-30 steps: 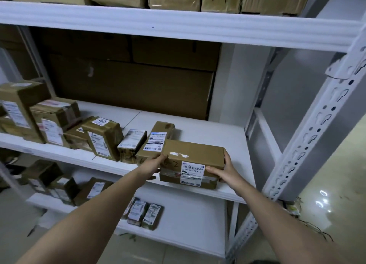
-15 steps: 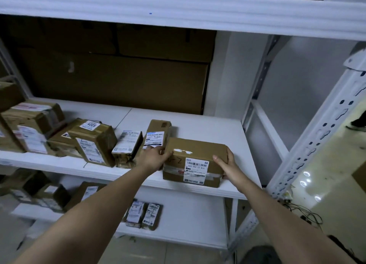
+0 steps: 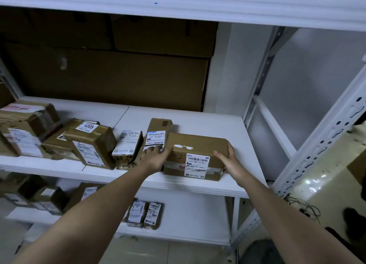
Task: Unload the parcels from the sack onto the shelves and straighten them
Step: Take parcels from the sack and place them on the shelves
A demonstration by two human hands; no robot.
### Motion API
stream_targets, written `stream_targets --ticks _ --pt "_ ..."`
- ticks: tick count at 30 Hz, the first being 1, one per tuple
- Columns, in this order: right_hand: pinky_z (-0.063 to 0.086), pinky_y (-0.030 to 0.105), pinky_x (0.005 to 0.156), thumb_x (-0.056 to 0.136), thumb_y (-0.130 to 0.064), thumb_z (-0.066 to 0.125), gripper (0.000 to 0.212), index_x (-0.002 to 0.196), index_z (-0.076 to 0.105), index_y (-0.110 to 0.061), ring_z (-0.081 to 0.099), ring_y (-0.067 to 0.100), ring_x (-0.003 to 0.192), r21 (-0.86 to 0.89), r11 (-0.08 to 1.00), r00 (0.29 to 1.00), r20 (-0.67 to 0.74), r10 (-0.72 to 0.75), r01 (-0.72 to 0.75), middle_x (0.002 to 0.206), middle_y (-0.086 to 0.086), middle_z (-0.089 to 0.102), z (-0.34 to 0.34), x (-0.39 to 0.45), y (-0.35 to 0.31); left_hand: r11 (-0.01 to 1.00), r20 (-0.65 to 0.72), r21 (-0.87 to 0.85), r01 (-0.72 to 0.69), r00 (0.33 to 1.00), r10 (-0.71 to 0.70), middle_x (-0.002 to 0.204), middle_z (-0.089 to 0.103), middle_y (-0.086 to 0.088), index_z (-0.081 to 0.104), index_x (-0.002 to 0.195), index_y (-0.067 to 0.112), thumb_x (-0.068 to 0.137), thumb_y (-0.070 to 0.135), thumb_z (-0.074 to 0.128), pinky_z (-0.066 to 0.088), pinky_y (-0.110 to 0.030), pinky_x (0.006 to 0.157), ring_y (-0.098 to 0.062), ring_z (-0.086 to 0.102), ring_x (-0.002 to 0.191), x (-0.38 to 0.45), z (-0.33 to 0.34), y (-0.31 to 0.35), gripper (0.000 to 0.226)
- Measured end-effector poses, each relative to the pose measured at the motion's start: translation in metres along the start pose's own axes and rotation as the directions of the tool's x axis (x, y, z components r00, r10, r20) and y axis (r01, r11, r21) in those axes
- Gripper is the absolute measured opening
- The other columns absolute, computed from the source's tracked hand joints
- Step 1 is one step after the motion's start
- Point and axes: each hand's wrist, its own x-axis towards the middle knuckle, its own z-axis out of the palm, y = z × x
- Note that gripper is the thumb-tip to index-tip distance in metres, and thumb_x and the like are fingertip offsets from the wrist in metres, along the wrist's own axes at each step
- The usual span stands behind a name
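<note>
Both bare forearms reach forward. The left hand (image 3: 156, 158) lies with straight fingers spread flat; the right hand (image 3: 229, 160) curls in a grip, thumb on top.

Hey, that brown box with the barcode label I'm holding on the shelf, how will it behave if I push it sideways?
The cardboard box probably slides rather than tips: it lies flat and low on the smooth white shelf. It looks stiff, with crisp edges under the left hand and right hand. The glossy tape may feel slippery.
</note>
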Motion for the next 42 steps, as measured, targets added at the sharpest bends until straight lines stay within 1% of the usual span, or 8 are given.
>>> stream_targets --ticks 6,9,13,16,23,29,38,42 --pt "0.044 0.030 0.085 0.095 -0.033 0.057 0.063 0.147 0.023 -0.029 0.054 0.006 0.102 0.015 0.998 0.998 -0.021 0.058 -0.058 0.117 -0.015 0.052 -0.003 0.004 0.008 0.998 0.023 -0.063 -0.004 1.000 0.006 0.154 0.027 -0.010 0.026 0.148 0.030 0.093 0.066 0.022 0.017 -0.044 0.112 -0.029 0.019 0.142 0.003 -0.002 -0.005 0.066" --pt "0.044 0.024 0.073 0.096 -0.038 0.052 0.053 0.142 0.029 -0.028 0.054 0.002 0.098 0.043 0.995 0.996 -0.028 0.090 -0.089 0.122 -0.011 0.052 -0.001 0.000 0.008 0.976 -0.112 -0.218 0.017 0.993 -0.042 0.147 0.036 -0.013 0.039 0.142 0.024 0.092 0.063 0.031 0.029 -0.043 0.107 -0.032 0.033 0.135 -0.002 -0.001 -0.002 0.064" --pt "0.040 0.033 0.098 0.098 -0.043 0.045 0.050 0.141 0.033 -0.022 0.049 0.011 0.112 0.073 0.995 0.990 -0.122 0.074 -0.065 0.129 -0.004 0.048 0.000 -0.004 0.011 0.948 -0.525 -0.243 -0.206 0.850 0.050 0.113 0.054 -0.009 0.057 0.106 0.015 0.096 0.037 0.045 0.047 -0.039 0.084 -0.026 0.056 0.097 -0.027 -0.003 0.008 0.027" --pt "0.037 0.045 0.108 0.101 -0.042 0.041 0.038 0.131 0.045 -0.018 0.050 0.020 0.119 0.001 0.999 0.951 -0.309 0.032 -0.033 0.130 0.002 0.053 -0.002 -0.010 0.018 0.917 -0.546 -0.137 -0.374 0.801 0.245 0.082 0.056 0.001 0.051 0.087 0.017 0.098 0.031 0.043 0.038 -0.032 0.058 -0.021 0.056 0.075 -0.046 0.001 0.014 0.020" --pt "0.051 0.041 0.076 0.097 -0.021 0.048 0.024 0.079 0.061 -0.029 0.065 0.019 0.073 -0.136 0.988 0.852 -0.523 -0.004 -0.078 0.074 -0.006 0.068 -0.017 -0.063 0.072 0.764 -0.265 0.143 -0.629 0.719 0.642 0.083 0.064 -0.001 0.055 0.082 0.019 0.096 0.028 0.046 0.028 -0.029 0.055 -0.025 0.059 0.076 -0.068 0.056 0.040 0.019" --pt "0.054 0.040 0.077 0.096 -0.019 0.051 0.022 0.079 0.059 -0.030 0.065 0.021 0.080 -0.386 0.885 0.888 -0.456 0.064 -0.262 0.082 -0.004 0.068 -0.068 -0.122 0.135 0.714 0.131 0.084 -0.695 0.718 0.683 0.089 0.065 -0.002 0.055 0.083 0.019 0.094 0.025 0.044 0.047 -0.034 0.066 -0.024 0.059 0.080 -0.087 0.130 0.080 0.017" --pt "0.044 0.028 0.088 0.098 -0.029 0.051 0.029 0.118 0.061 -0.009 0.056 0.026 0.113 -0.580 0.628 0.846 -0.244 0.473 -0.519 0.120 0.005 0.062 -0.179 -0.198 0.246 0.851 0.567 0.120 -0.511 0.739 0.364 0.124 0.060 -0.007 0.058 0.120 0.015 0.098 0.034 0.045 0.044 -0.029 0.087 -0.024 0.056 0.110 -0.117 0.264 0.151 0.032" --pt "0.037 0.034 0.102 0.100 -0.036 0.044 0.042 0.135 0.050 -0.014 0.046 0.029 0.127 -0.781 0.453 0.664 0.066 0.745 -0.430 0.143 0.010 0.047 -0.244 -0.227 0.306 0.903 0.740 0.210 -0.374 0.664 0.103 0.146 0.041 -0.013 0.040 0.141 0.007 0.100 0.039 0.041 0.036 -0.026 0.097 -0.027 0.043 0.130 -0.131 0.350 0.184 0.052"
